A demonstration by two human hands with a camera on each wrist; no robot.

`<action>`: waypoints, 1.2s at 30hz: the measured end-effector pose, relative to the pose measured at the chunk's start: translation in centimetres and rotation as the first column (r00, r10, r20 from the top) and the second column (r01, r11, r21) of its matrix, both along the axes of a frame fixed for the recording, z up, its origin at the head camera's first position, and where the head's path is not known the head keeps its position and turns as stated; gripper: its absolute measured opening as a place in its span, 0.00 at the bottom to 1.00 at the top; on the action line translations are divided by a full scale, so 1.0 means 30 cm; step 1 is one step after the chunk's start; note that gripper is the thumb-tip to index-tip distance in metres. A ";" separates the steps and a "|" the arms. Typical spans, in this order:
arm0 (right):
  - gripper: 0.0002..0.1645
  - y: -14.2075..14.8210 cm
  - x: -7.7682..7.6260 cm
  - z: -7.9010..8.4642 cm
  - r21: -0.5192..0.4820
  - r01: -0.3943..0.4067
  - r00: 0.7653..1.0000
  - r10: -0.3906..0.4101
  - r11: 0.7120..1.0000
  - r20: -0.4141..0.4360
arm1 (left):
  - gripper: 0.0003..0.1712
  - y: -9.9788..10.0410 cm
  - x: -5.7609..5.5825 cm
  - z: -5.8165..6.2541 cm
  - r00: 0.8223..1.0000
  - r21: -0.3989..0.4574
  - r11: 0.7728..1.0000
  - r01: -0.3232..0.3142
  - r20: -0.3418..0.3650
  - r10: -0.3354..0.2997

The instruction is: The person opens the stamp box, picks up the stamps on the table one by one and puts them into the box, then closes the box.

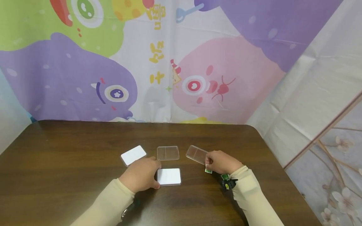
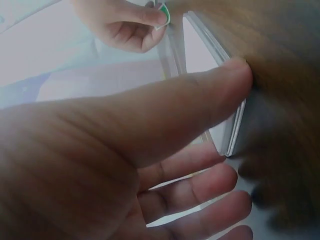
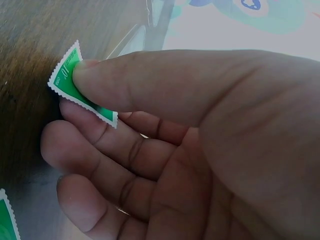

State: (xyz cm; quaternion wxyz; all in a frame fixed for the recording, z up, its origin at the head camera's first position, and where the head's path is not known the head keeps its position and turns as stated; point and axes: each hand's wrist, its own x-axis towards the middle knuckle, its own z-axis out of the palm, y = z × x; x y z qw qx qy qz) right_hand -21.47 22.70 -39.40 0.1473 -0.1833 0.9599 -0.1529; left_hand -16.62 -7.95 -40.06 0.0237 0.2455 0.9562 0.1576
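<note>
My right hand (image 1: 222, 161) pinches a small green postage stamp (image 3: 70, 80) with a perforated white border between thumb and forefinger. In the right wrist view the stamp bends slightly, its "10" showing beside the thumb. My left hand (image 1: 141, 175) holds the left end of a flat clear case with a white top (image 1: 169, 176), thumb at the near corner and forefinger at the far corner. The left wrist view shows the white case (image 2: 197, 55) partly behind the thumb. Another green stamp (image 3: 6, 222) lies on the table below the right hand.
A clear plastic case (image 1: 168, 153) lies beyond the white-topped one. A second clear case (image 1: 195, 153) lies tilted beside my right hand. Behind my left hand is another white-topped case (image 1: 133, 155). The brown table (image 1: 85, 144) ends at a printed cloth backdrop (image 1: 152, 103).
</note>
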 end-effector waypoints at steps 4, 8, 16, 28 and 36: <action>0.11 -0.004 -0.003 0.001 -0.002 0.010 1.000 -0.010 1.000 0.009 | 0.28 0.003 0.002 -0.001 1.000 -0.004 1.000 -0.007 -0.016 0.007; 0.11 -0.004 -0.009 -0.001 -0.002 0.016 1.000 -0.016 1.000 0.011 | 0.27 0.005 0.002 0.004 1.000 -0.013 1.000 -0.004 -0.021 0.004; 0.12 -0.002 -0.007 -0.003 0.003 0.005 1.000 -0.005 1.000 0.010 | 0.29 0.011 0.006 0.014 1.000 -0.034 0.999 0.000 -0.016 -0.001; 0.11 -0.004 -0.006 -0.003 0.009 0.021 0.999 -0.021 1.000 0.029 | 0.30 0.005 -0.006 0.006 1.000 -0.016 1.000 -0.003 0.009 0.003; 0.11 -0.012 -0.006 -0.013 0.014 0.030 0.999 -0.030 0.999 0.028 | 0.30 -0.002 -0.003 0.004 1.000 -0.014 1.000 0.006 0.023 -0.006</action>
